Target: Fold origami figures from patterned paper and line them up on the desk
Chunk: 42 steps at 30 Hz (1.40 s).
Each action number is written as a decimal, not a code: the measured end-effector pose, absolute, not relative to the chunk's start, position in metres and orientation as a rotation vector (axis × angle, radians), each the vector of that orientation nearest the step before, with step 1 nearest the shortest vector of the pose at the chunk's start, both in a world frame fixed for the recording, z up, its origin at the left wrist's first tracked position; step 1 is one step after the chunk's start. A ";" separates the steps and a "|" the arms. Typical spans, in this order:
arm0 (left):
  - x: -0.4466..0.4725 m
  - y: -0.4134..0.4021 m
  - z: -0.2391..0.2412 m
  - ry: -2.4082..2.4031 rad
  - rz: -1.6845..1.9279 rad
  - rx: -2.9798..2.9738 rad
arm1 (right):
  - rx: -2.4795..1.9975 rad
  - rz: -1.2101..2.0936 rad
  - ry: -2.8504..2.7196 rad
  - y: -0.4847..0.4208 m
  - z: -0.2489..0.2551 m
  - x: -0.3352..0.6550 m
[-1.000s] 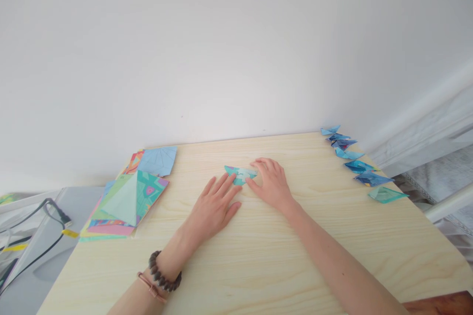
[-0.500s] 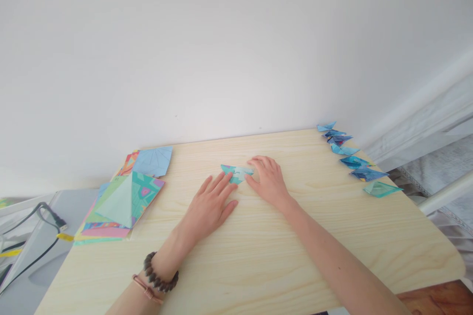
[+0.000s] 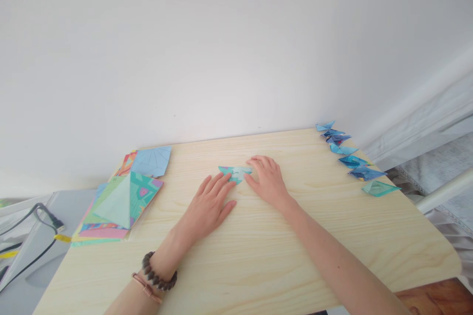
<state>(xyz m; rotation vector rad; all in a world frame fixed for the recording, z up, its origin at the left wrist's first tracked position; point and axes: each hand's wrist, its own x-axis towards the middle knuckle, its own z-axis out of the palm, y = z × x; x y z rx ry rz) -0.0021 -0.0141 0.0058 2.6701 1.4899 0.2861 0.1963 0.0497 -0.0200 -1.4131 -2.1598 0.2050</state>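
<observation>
A small teal patterned piece of folded paper [image 3: 235, 173] lies flat near the middle of the light wooden table [image 3: 258, 251]. My left hand [image 3: 209, 205] rests flat beside it, fingers stretched out, the fingertips touching its near left edge. My right hand [image 3: 269, 181] lies on the table at its right, fingers curved and pressing on the paper's right end. Neither hand lifts the paper. A dark bead bracelet sits on my left wrist.
A stack of coloured patterned paper sheets [image 3: 121, 199] lies at the table's left edge. Several folded blue and teal paper shapes [image 3: 354, 161] line the right edge. A white wall stands behind. Cables [image 3: 40, 216] lie on a grey surface at left.
The view has shifted slightly, so everything sits a little lower and to the left in the picture. Both hands stay on the folded paper in almost the same pose.
</observation>
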 end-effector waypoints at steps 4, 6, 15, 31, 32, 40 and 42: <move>-0.003 -0.014 0.006 1.475 0.253 2.695 | -1.407 0.192 -2.169 0.048 -0.019 0.196; -0.003 -0.014 0.007 1.474 0.260 2.696 | -1.409 0.193 -2.165 0.048 -0.019 0.196; -0.001 -0.014 0.009 1.483 0.301 2.689 | -1.422 0.234 -2.146 0.051 -0.020 0.196; 0.000 -0.014 0.010 1.488 0.319 2.690 | -1.426 0.296 -2.100 0.058 -0.022 0.201; 0.000 -0.014 0.011 1.482 0.329 2.682 | -1.426 0.295 -2.094 0.058 -0.022 0.201; -0.015 0.001 0.006 1.481 0.643 2.401 | -1.234 0.332 -2.253 0.050 -0.017 0.201; -0.018 0.004 0.000 1.567 0.705 2.365 | -1.192 0.371 -2.276 0.049 -0.017 0.200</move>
